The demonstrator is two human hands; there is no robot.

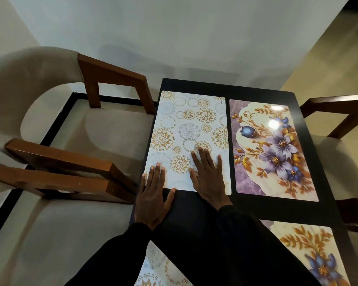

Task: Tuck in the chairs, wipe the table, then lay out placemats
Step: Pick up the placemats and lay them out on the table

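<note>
The room was dim, lit softly from overhead, and a bright white glare spot sat on the glossy floral placemat (275, 149), with a smaller one near its far edge, while the black table (194, 85) swallowed most detail. Faint, diffuse shadows lay across the pale wall (174, 27). The wide-angle lens bowed the left chair (112, 79) strongly toward the frame edge, and the lower corners looked soft and slightly blurred.

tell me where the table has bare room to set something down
Best: the dark table strip between the far floral placemat and the near floral placemat. Thin bare margins run along the far and right edges. Crowded: the left hand and right hand lie flat at the gold-circle placemat near end.
</note>
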